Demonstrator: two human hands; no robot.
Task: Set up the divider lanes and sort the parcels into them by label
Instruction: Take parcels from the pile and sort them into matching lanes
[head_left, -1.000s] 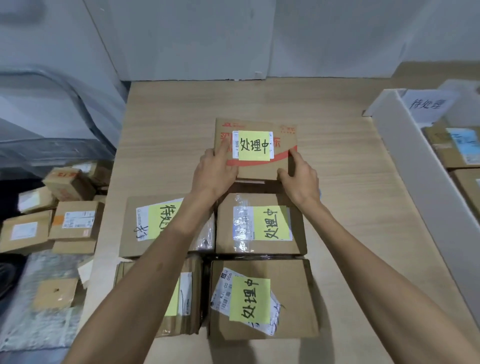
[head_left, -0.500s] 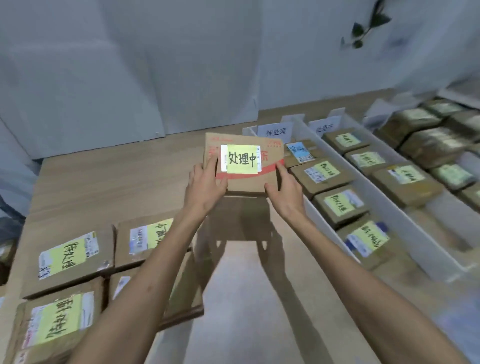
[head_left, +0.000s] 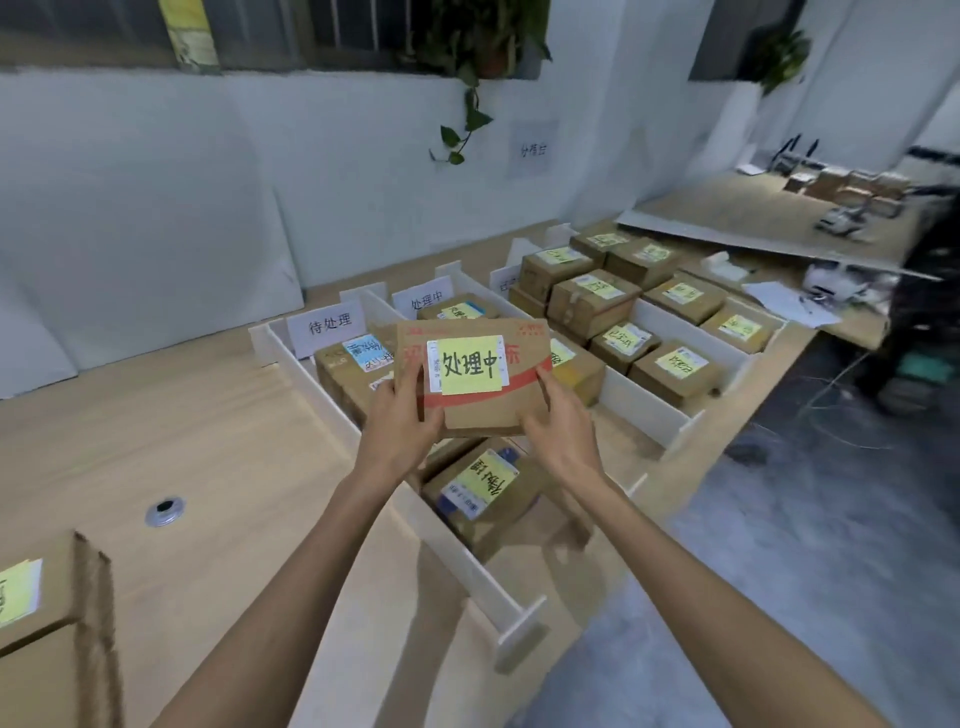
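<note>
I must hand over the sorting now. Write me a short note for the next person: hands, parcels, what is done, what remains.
Left hand and right hand hold the parcel labelled 处理中 together, raised above the lanes.
Done: white dividers stand; the 待处理 sign and the 处理中 sign are up; many parcels already lie in the lanes.
Left: put this parcel in the 处理中 lane, then sort the unsorted parcel at the table's near left.

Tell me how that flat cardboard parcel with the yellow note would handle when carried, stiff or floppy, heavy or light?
Probably stiff: the parcel keeps flat faces and straight edges while gripped only at its sides. Likely light for its size, since the left hand and right hand hold it up with fingers alone. Its cardboard looks matte, so slipping seems unlikely.
</note>
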